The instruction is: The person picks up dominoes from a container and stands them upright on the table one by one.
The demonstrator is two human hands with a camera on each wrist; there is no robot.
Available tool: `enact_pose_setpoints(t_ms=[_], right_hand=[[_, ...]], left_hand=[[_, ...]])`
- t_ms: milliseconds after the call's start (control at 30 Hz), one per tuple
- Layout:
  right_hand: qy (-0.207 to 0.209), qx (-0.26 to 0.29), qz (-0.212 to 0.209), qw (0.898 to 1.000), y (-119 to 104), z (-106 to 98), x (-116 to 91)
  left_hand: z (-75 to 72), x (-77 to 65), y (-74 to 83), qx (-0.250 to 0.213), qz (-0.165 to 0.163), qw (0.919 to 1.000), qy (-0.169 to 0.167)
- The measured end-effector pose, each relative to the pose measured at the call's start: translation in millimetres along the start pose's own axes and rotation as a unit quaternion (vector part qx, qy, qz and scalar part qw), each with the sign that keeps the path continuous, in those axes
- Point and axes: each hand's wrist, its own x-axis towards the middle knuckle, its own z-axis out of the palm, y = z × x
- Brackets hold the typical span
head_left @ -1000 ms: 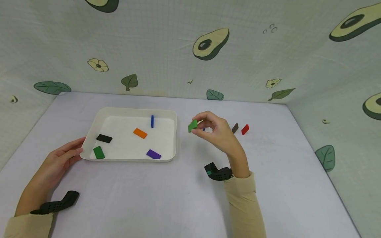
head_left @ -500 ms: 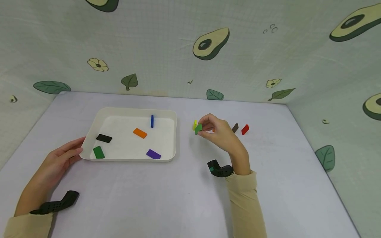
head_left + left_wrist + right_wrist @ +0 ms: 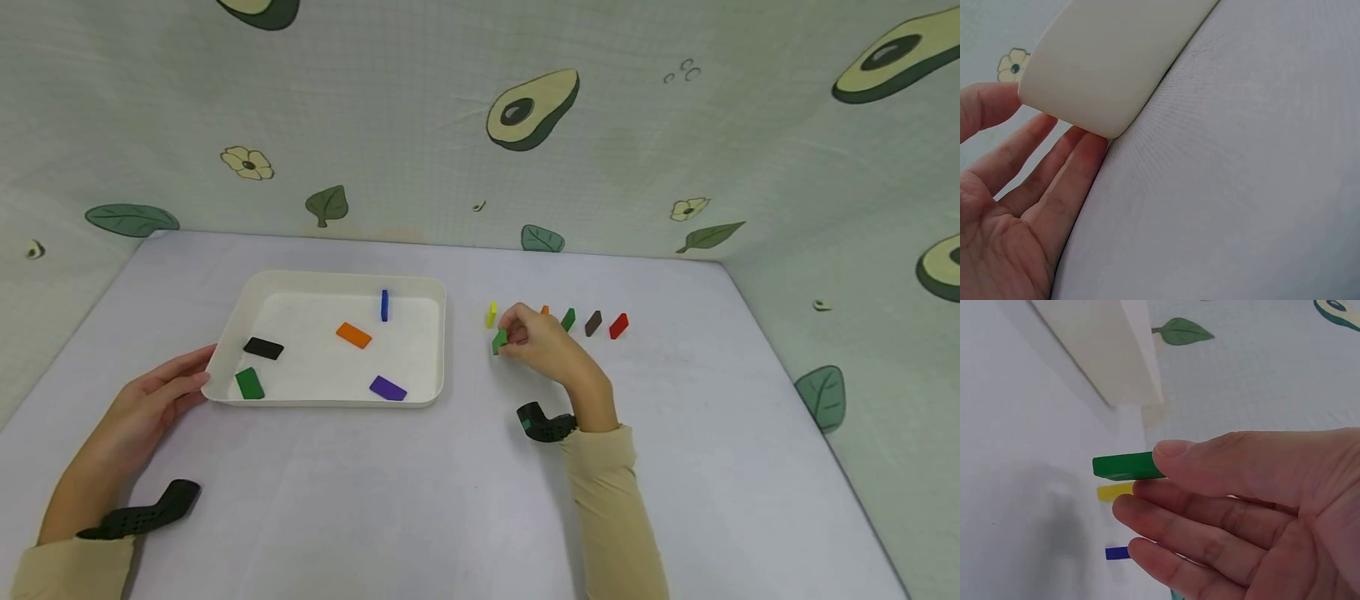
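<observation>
My right hand pinches a green domino block between thumb and fingers, close over the table at the left end of a row of standing dominoes. Just beyond it stands a yellow domino; a blue domino shows behind the fingers in the right wrist view and is hidden in the head view. My left hand rests at the near left corner of a white tray, fingertips against its outer wall. In the left wrist view, those fingers look fairly straight.
Inside the tray lie black, orange, green and purple dominoes; a blue one stands on edge. Right of the right hand, the row continues with orange, green, brown and red dominoes.
My right hand has brought the green domino slightly right and nearer to me, and more of the standing row now shows behind it. The left hand and tray have stayed put.
</observation>
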Motion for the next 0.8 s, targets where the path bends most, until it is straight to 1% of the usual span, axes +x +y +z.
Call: enact_pose_setpoints(t_ms=[167, 333, 533, 800], right_hand=[[-0.007, -0.009, 0.010, 1.000, 6, 6, 6], [-0.012, -0.028, 0.017, 0.999, 7, 12, 10], [-0.006, -0.047, 0.025, 0.999, 7, 17, 13], [-0.001, -0.062, 0.029, 0.998, 9, 20, 17]], left_hand=[[-0.7, -0.3, 0.0, -0.003, -0.005, 1.0000, 0.000], [-0.2, -0.9, 1.3, -0.005, -0.009, 0.9999, 0.002], [0.3, -1.5, 2.5, 0.003, -0.015, 0.9999, 0.004], [0.2, -1.4, 3.1, 0.003, -0.013, 0.9999, 0.006]])
